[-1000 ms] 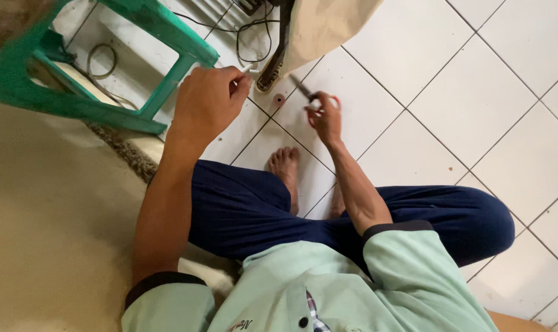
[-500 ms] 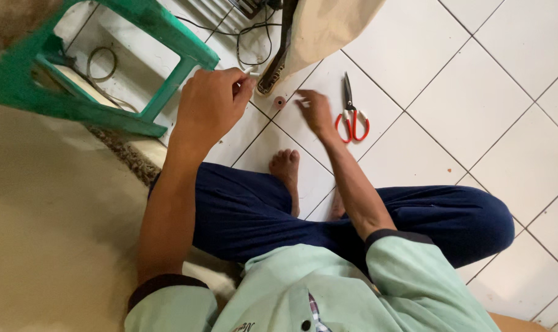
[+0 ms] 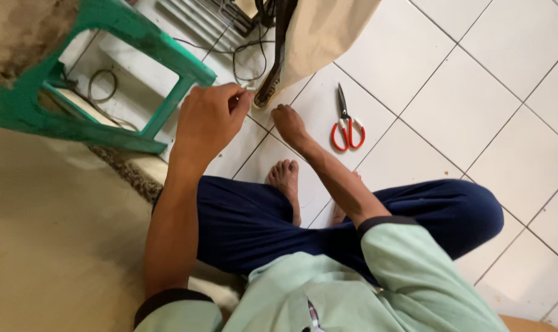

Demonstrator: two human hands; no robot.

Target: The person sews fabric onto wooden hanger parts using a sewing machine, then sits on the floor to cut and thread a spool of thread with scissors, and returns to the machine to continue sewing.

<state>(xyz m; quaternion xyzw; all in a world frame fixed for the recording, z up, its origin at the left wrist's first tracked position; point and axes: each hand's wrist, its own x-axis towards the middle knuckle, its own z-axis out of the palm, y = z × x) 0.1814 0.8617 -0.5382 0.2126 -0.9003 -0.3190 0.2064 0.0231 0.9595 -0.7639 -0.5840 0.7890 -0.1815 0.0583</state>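
Observation:
I sit cross-legged on a white tiled floor. My left hand (image 3: 208, 120) is raised, thumb and fingers pinched together on something small and pale that I cannot make out. Just past its fingertips hangs the end of a black strap (image 3: 271, 86) from a beige bag (image 3: 322, 31). My right hand (image 3: 289, 123) rests fingers-down on a tile just below the strap end and holds nothing. Red-handled scissors (image 3: 348, 126) lie shut on the floor, a short way right of my right hand.
A green plastic stool (image 3: 107, 80) stands at the upper left, with a coiled cable (image 3: 101, 86) beneath it. Thin black wires (image 3: 230, 52) run across the tiles behind my left hand. My bare foot (image 3: 285, 178) and dark blue trousers (image 3: 248, 221) fill the middle.
My right hand held the scissors a second ago, laid them on the tile to the right, then moved left towards the strap end. My left hand stayed pinched.

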